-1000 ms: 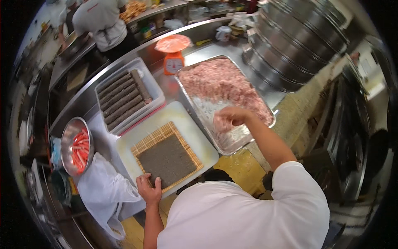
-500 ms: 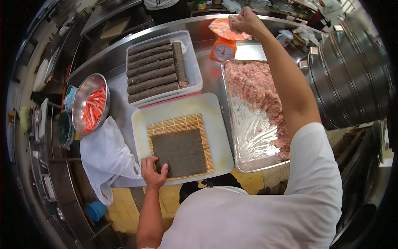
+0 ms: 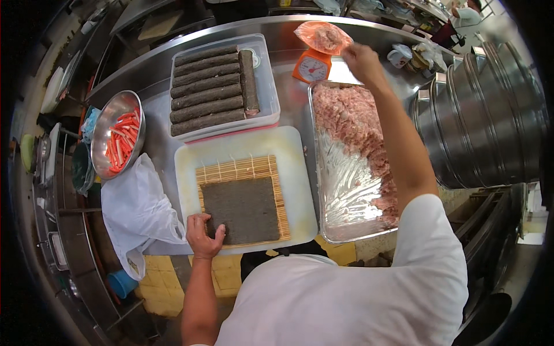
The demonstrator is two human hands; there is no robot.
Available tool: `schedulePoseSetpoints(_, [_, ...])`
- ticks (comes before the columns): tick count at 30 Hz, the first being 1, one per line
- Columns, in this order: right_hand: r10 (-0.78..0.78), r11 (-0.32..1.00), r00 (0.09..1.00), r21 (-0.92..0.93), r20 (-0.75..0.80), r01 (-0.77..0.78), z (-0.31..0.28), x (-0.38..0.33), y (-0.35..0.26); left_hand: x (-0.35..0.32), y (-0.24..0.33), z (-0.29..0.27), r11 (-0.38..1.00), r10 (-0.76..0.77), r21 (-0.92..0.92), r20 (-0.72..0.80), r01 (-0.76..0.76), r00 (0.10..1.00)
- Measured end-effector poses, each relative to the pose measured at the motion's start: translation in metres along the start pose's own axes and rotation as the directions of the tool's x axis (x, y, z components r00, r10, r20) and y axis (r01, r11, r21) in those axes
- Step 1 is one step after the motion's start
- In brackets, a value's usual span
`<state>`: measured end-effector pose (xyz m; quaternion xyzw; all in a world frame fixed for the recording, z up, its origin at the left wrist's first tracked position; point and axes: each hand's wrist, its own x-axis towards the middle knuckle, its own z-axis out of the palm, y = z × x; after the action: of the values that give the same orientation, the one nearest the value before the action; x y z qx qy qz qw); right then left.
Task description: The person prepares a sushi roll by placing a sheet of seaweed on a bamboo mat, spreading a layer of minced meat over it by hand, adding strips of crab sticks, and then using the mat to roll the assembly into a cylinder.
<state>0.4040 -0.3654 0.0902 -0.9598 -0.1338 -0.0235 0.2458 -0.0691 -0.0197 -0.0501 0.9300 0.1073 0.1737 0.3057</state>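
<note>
- Head view: wear a white shirt (image 3: 340, 300), nearest of all along the lower edge, with both bare forearms reaching forward.
- Rest the left hand (image 3: 205, 239) at the near left corner of a dark, squarish sheet (image 3: 242, 210), with thumb and fingers spread well apart, thumb over the sheet, fingers at its left edge; see nothing gripped between them.
- Have that sheet lying flat on a slatted bamboo mat (image 3: 236, 169), with a bare strip of slats along the far side and a narrower one at the right.
- Find the mat on a white cutting board (image 3: 300, 190), at the near edge of a steel counter (image 3: 285, 95).
- See a white plastic bag (image 3: 138, 202) just left of the board, hanging over the counter's edge.
- Have a metal tray (image 3: 346, 199) right of the board, with pink minced meat (image 3: 349, 112) heaped along its far and right sides.
- Spot a steel bowl (image 3: 105, 124) of red and white sticks (image 3: 122, 144) beyond the bag.
- See dark rolls (image 3: 208, 89) side by side in a clear container (image 3: 268, 86) behind the board, with one more set across their right ends.
- Stretch the right arm over the tray, with the right hand (image 3: 362, 62) just beside the top of an orange scale (image 3: 313, 68); see fingers seemingly bent, but cannot tell how far closed or whether holding anything.
- See a lump of meat (image 3: 330, 37) on the scale's top.
- Notice large steel pots (image 3: 485, 127) at far right.
</note>
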Motion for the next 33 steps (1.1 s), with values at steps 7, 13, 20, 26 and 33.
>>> schedulePoseSetpoints(7, [-0.210, 0.908, 0.966, -0.336, 0.150, 0.250, 0.063, -0.086, 0.048, 0.005, 0.001, 0.000, 0.999, 0.045, -0.023, 0.009, -0.045, 0.999])
schedulePoseSetpoints(13, [-0.278, 0.928, 0.960, -0.266, -0.029, 0.261, 0.088, -0.096, 0.063, 0.007, 0.002, 0.002, 0.999, 0.046, -0.005, -0.004, -0.046, 0.999])
schedulePoseSetpoints(20, [-0.013, 0.997, 0.992, -0.076, 0.129, 0.023, 0.060, -0.078, 0.051, 0.003, 0.002, 0.002, 1.000, 0.008, -0.015, 0.003, -0.008, 1.000])
schedulePoseSetpoints(26, [-0.371, 0.918, 0.927, -0.134, 0.043, 0.374, 0.087, -0.073, 0.064, 0.007, 0.000, 0.003, 1.000, 0.017, -0.014, 0.017, -0.017, 1.000])
schedulePoseSetpoints(33, [-0.306, 0.941, 0.939, -0.102, 0.155, 0.324, 0.074, -0.085, 0.042, 0.003, 0.002, 0.000, 1.000, -0.018, 0.017, 0.018, 0.017, 1.000])
